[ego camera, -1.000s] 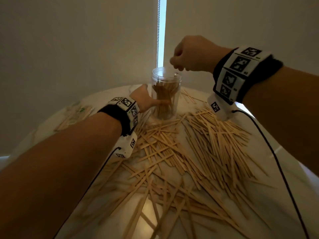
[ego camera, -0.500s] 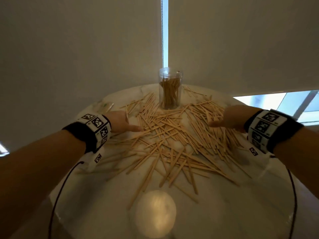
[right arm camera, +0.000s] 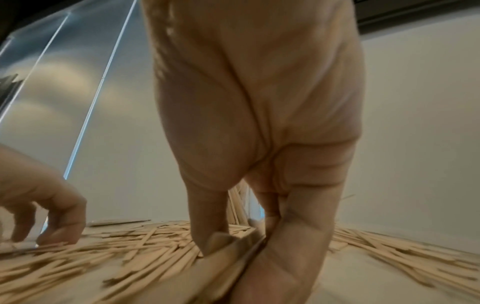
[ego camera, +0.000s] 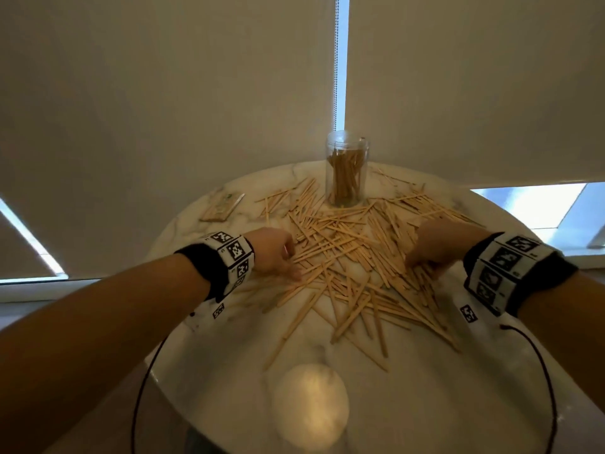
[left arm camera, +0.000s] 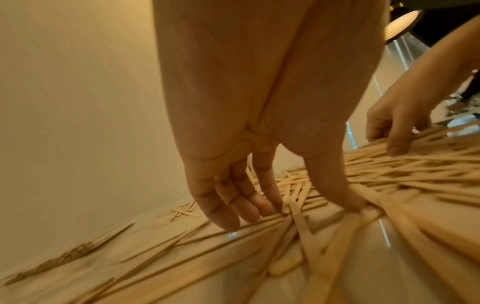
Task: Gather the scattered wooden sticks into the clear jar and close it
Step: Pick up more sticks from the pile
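The clear jar (ego camera: 347, 168) stands open at the far side of the round table, partly filled with upright sticks. Loose wooden sticks (ego camera: 347, 257) lie scattered in a wide pile in front of it. My left hand (ego camera: 291, 267) is down on the pile's left edge. In the left wrist view its straight fingers (left arm camera: 244, 209) and thumb touch the sticks, spread apart. My right hand (ego camera: 415, 263) is on the pile's right side. In the right wrist view it (right arm camera: 241, 240) pinches a bunch of sticks (right arm camera: 223, 259) between thumb and fingers. I see no lid.
The marble table (ego camera: 425, 371) is bare glossy stone toward me, with a lamp's reflection (ego camera: 311, 404) on it. A flat packet (ego camera: 222, 204) lies at the far left. Roller blinds hang close behind the jar. Cables run from both wristbands.
One second ago my left hand held the jar and my right hand was above its mouth. Both have come down onto the pile, and the right one has closed on some sticks.
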`<move>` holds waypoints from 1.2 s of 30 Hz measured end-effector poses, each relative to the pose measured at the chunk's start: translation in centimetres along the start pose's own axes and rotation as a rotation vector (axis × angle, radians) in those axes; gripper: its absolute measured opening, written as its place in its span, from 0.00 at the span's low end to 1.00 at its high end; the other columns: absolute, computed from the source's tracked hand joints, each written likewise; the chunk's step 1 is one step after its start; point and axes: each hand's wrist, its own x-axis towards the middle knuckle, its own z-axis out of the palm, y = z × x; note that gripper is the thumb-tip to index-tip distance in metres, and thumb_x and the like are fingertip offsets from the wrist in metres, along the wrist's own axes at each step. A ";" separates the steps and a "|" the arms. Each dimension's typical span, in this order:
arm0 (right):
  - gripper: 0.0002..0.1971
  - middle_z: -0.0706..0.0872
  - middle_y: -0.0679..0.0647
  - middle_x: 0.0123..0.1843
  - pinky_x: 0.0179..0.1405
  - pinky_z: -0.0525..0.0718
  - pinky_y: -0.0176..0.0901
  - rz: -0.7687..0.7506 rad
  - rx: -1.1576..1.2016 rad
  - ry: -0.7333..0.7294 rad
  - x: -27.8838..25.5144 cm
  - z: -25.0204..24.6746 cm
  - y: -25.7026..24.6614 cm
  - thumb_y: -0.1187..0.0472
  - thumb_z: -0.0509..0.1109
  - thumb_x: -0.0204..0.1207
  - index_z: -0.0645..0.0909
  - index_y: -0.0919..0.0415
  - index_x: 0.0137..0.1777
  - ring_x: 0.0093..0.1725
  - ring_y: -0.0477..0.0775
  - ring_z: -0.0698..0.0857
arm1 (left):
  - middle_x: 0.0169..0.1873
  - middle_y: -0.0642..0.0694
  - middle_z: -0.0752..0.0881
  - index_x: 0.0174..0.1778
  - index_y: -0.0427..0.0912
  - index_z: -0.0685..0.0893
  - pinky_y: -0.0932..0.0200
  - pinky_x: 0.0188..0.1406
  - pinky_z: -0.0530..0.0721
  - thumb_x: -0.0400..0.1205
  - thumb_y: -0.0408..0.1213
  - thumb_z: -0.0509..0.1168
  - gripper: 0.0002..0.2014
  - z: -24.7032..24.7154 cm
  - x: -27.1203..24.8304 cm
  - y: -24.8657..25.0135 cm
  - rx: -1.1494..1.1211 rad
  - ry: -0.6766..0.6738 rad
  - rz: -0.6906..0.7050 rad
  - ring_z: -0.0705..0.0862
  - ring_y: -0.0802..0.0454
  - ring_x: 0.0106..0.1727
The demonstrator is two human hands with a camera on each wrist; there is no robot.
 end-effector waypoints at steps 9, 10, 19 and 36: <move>0.08 0.92 0.64 0.39 0.37 0.93 0.50 0.073 0.355 -0.062 -0.3 -0.5 0.8 0.64 0.73 0.80 0.84 0.72 0.49 0.34 0.59 0.93 | 0.61 0.41 0.85 0.64 0.37 0.82 0.54 0.59 0.79 0.86 0.40 0.67 0.14 0.3 0.8 2.7 0.135 -0.032 0.032 0.83 0.41 0.62; 0.08 0.92 0.65 0.40 0.38 0.93 0.51 0.069 0.369 -0.059 -0.4 -0.6 0.9 0.64 0.72 0.81 0.84 0.72 0.50 0.36 0.60 0.94 | 0.61 0.40 0.85 0.64 0.37 0.81 0.55 0.57 0.79 0.87 0.39 0.65 0.13 0.3 0.9 2.9 0.150 -0.034 0.033 0.83 0.40 0.62; 0.11 0.90 0.62 0.40 0.29 0.86 0.42 -0.001 0.482 0.096 -2.0 -1.7 1.8 0.61 0.69 0.83 0.84 0.71 0.50 0.35 0.55 0.91 | 0.57 0.39 0.86 0.58 0.38 0.78 0.49 0.52 0.82 0.90 0.33 0.53 0.09 -1.8 2.5 3.0 -0.132 0.131 0.038 0.83 0.42 0.53; 0.10 0.92 0.54 0.44 0.47 0.91 0.56 -0.414 0.493 0.189 -3.1 -0.8 -6.9 0.56 0.65 0.85 0.87 0.57 0.50 0.43 0.54 0.91 | 0.34 0.45 0.77 0.50 0.38 0.88 0.50 0.38 0.73 0.57 0.87 0.63 0.52 -1.9 4.2 6.9 -1.144 0.181 -0.111 0.72 0.47 0.35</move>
